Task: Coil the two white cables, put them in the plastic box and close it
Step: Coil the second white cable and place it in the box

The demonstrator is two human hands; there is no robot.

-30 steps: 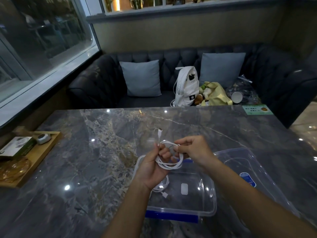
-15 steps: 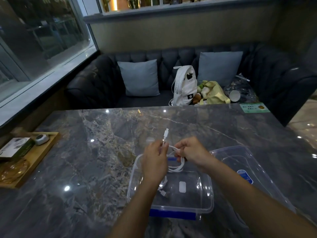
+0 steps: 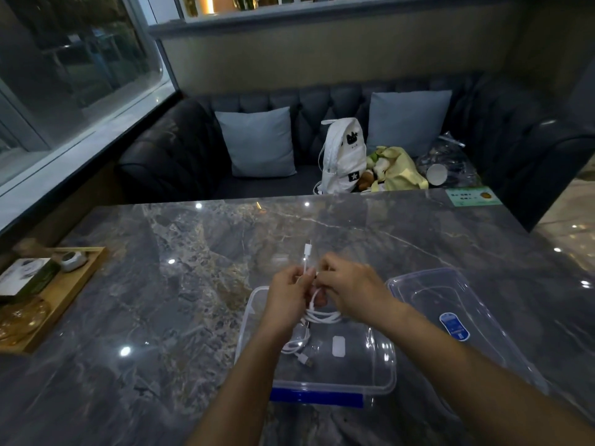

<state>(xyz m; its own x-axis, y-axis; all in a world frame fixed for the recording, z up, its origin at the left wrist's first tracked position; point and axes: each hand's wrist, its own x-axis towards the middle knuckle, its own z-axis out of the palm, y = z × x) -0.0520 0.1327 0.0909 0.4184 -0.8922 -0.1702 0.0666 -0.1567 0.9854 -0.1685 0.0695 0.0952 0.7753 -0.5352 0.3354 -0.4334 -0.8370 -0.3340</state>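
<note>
A clear plastic box with a blue front clip stands open on the marble table, just in front of me. Inside it, at the left, lies a coiled white cable. Above the box's far edge both hands hold a second white cable. My left hand grips its loops, and one plug end sticks up above the fingers. My right hand pinches the same cable from the right; a loop hangs below both hands. The clear lid with a blue label lies on the table to the right of the box.
A wooden tray with a small box and other items sits at the table's left edge. A green card lies at the far right corner. Behind the table is a dark sofa with cushions, a white backpack and bags.
Both hands have turned and drawn closer together around the coil. The cable's plug end now points straight up above the left hand, and the hanging loop looks smaller.
</note>
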